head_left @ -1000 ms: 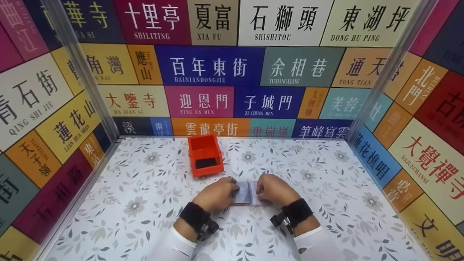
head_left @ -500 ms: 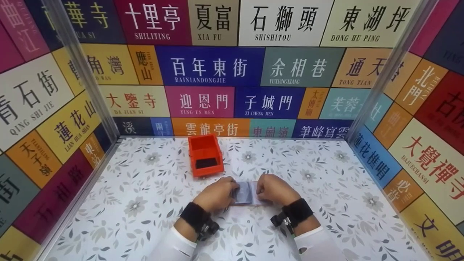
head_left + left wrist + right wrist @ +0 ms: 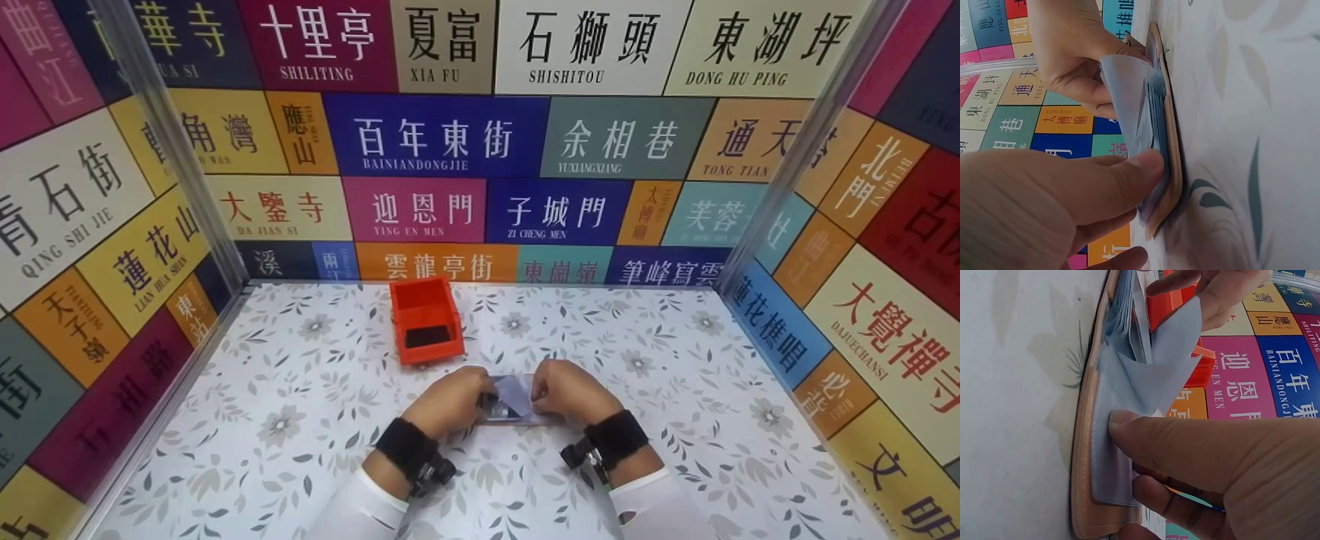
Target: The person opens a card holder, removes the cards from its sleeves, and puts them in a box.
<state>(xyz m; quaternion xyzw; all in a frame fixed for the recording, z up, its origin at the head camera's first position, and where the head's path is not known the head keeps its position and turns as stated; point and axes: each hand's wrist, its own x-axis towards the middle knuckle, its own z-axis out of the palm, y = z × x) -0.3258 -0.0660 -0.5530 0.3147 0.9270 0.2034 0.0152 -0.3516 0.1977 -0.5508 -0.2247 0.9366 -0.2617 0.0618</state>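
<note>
A card holder (image 3: 1100, 520) with a tan cover lies spread on the table between the two hands, its clear plastic sleeves (image 3: 1154, 126) stacked on the left half. One sleeve (image 3: 1171, 360) stands up and curves over in the middle, seen in both wrist views. My left hand (image 3: 456, 397) grips the left side, its thumb pressing on the sleeve stack. On the right half, my right hand (image 3: 568, 390) pinches the card holder with the thumb flat on a sleeve and the other fingers curled at its far edge. In the head view the hands hide both ends of the holder.
Just beyond the hands, a red-orange open bin (image 3: 427, 319) stands on the table (image 3: 300, 360), with a dark patch showing inside it. Walls covered with coloured name signs (image 3: 435, 142) enclose the table at the back and both sides.
One sleeve has risen from the left half and now tilts toward the right, uncovering a darker sleeve beneath it. Both hands and the bin stay nearly where they were.
</note>
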